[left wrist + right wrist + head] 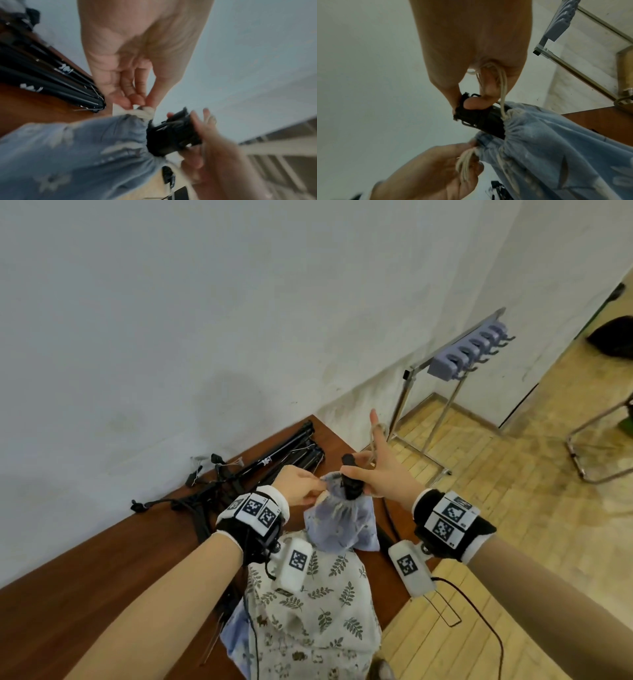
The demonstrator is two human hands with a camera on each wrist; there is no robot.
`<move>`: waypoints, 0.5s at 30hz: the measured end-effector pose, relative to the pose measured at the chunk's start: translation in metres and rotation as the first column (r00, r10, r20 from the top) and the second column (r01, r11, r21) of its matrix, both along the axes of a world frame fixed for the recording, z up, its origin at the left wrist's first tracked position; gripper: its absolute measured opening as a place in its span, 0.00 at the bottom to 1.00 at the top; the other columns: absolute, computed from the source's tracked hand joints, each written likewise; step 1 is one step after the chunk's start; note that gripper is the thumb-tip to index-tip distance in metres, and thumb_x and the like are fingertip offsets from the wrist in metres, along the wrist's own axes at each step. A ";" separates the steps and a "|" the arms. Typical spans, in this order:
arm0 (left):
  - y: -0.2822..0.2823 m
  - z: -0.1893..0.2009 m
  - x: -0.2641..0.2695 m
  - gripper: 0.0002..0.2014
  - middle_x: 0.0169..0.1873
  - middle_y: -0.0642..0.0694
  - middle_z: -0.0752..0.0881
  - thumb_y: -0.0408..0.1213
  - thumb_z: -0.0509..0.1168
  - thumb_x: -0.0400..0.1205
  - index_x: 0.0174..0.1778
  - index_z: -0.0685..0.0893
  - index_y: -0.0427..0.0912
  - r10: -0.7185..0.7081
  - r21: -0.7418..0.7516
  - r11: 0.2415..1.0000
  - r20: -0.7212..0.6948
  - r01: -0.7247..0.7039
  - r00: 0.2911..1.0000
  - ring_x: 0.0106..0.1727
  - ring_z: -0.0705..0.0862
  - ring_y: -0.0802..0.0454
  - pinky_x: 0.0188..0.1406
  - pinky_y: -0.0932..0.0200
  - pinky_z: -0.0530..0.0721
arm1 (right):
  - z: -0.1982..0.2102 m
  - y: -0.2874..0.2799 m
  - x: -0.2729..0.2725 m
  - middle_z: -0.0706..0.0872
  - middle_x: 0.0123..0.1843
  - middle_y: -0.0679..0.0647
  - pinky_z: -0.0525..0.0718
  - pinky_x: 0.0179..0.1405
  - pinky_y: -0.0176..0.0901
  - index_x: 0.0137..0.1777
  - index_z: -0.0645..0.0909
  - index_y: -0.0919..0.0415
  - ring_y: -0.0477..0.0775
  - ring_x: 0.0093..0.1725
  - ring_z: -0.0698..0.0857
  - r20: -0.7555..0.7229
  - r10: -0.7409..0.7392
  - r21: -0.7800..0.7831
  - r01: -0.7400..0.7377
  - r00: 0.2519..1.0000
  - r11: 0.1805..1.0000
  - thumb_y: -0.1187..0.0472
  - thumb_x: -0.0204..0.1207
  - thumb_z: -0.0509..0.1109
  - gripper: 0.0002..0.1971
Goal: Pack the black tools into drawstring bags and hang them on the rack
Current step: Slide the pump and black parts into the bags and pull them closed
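A pale blue drawstring bag stands on the brown table with a black tool sticking out of its gathered mouth. My left hand pinches the cream drawstring at the left of the mouth. My right hand grips the tool's top between thumb and fingers, its forefinger stretched upward. A loop of cord runs through that hand. In the right wrist view the thumb presses on the black tool, with the bag puckered around it. The rack with grey hooks stands on the floor to the right.
More black tools, folded stands and straps, lie at the table's far end by the wall. A leaf-printed bag lies on the table near me. A metal chair frame and a black object are on the wooden floor.
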State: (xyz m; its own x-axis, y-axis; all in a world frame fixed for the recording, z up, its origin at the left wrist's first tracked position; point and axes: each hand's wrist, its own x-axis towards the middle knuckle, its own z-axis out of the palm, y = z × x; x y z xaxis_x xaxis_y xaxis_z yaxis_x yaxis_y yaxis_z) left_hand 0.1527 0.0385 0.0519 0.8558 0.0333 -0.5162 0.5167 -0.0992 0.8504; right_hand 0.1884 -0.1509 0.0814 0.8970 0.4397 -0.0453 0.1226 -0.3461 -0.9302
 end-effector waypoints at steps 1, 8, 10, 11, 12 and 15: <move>0.000 0.007 -0.002 0.03 0.26 0.45 0.80 0.27 0.70 0.78 0.39 0.84 0.33 0.046 -0.089 0.995 0.034 -0.043 0.998 0.29 0.78 0.54 0.34 0.65 0.81 | 0.001 0.002 -0.001 0.75 0.74 0.68 0.79 0.26 0.26 0.76 0.32 0.22 0.29 0.31 0.83 -0.014 -0.016 0.009 0.016 1.000 1.000 0.56 0.73 0.79 0.57; -0.005 0.038 -0.002 0.07 0.31 0.41 0.80 0.26 0.61 0.81 0.40 0.84 0.31 0.081 -0.265 0.961 0.012 -0.075 0.997 0.32 0.77 0.51 0.42 0.61 0.77 | -0.006 0.013 -0.013 0.87 0.56 0.62 0.79 0.27 0.26 0.83 0.34 0.35 0.38 0.37 0.86 -0.036 -0.041 0.015 0.041 0.999 0.999 0.60 0.76 0.76 0.55; -0.006 0.040 0.001 0.11 0.32 0.40 0.78 0.24 0.57 0.83 0.37 0.81 0.30 0.092 -0.237 0.968 0.000 -0.089 0.996 0.29 0.75 0.52 0.36 0.65 0.77 | -0.007 0.011 -0.013 0.86 0.57 0.62 0.79 0.26 0.26 0.83 0.34 0.35 0.37 0.36 0.85 -0.030 -0.051 0.009 0.052 0.998 0.999 0.60 0.76 0.75 0.54; -0.006 0.040 0.001 0.12 0.30 0.40 0.78 0.23 0.55 0.85 0.37 0.80 0.30 0.090 -0.235 0.968 0.002 -0.088 0.996 0.29 0.74 0.52 0.34 0.65 0.78 | -0.004 0.010 -0.013 0.86 0.57 0.63 0.79 0.26 0.28 0.83 0.34 0.35 0.37 0.34 0.85 -0.034 -0.059 0.008 0.059 0.998 0.998 0.61 0.76 0.75 0.54; -0.004 0.038 0.002 0.13 0.28 0.40 0.79 0.22 0.54 0.85 0.36 0.79 0.30 0.085 -0.219 0.973 0.018 -0.079 0.996 0.29 0.75 0.52 0.36 0.64 0.80 | -0.001 0.009 -0.013 0.85 0.59 0.64 0.80 0.26 0.31 0.82 0.33 0.35 0.38 0.33 0.84 -0.035 -0.072 -0.006 0.071 0.997 0.997 0.61 0.76 0.75 0.54; -0.001 0.036 0.002 0.17 0.20 0.39 0.79 0.21 0.54 0.84 0.30 0.76 0.36 0.033 -0.099 0.995 0.039 -0.029 0.999 0.30 0.74 0.48 0.44 0.51 0.81 | 0.013 0.002 -0.007 0.84 0.62 0.55 0.86 0.38 0.40 0.83 0.40 0.35 0.43 0.37 0.86 0.035 -0.138 -0.088 0.141 0.990 0.986 0.61 0.74 0.77 0.53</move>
